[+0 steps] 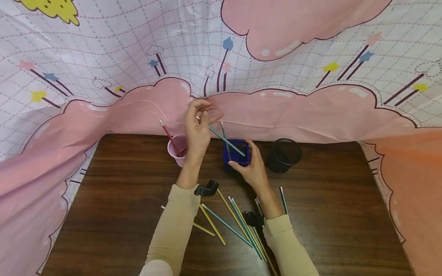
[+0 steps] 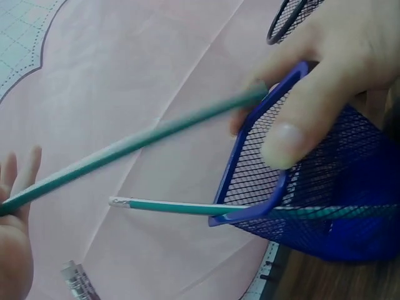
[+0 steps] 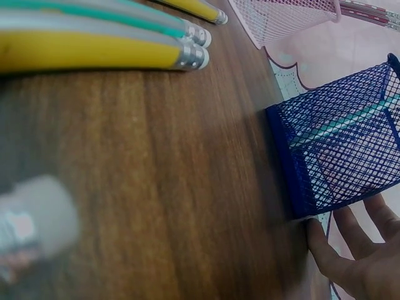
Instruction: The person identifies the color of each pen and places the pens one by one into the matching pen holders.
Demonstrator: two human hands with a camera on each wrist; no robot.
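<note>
My left hand (image 1: 198, 132) pinches a green pencil (image 1: 221, 137) near its eraser end, held aslant with its lower end over the mouth of a blue square mesh pencil holder (image 3: 350, 147). One other green pencil (image 2: 169, 207) stands in that holder, leaning on its rim with the eraser end up. My right hand (image 1: 254, 166) grips the holder at its rim and side, the thumb on the near edge. In the right wrist view its fingers (image 3: 353, 234) lie along the mesh wall.
Left of the holder stands a pink mesh cup (image 1: 180, 161) with red pencils (image 1: 169, 136) in it. A round black mesh cup (image 1: 275, 165) is on the right. Several yellow and green pencils (image 1: 228, 224) lie near my forearms on the wooden table (image 1: 121, 199). A patterned cloth (image 1: 310, 111) hangs behind.
</note>
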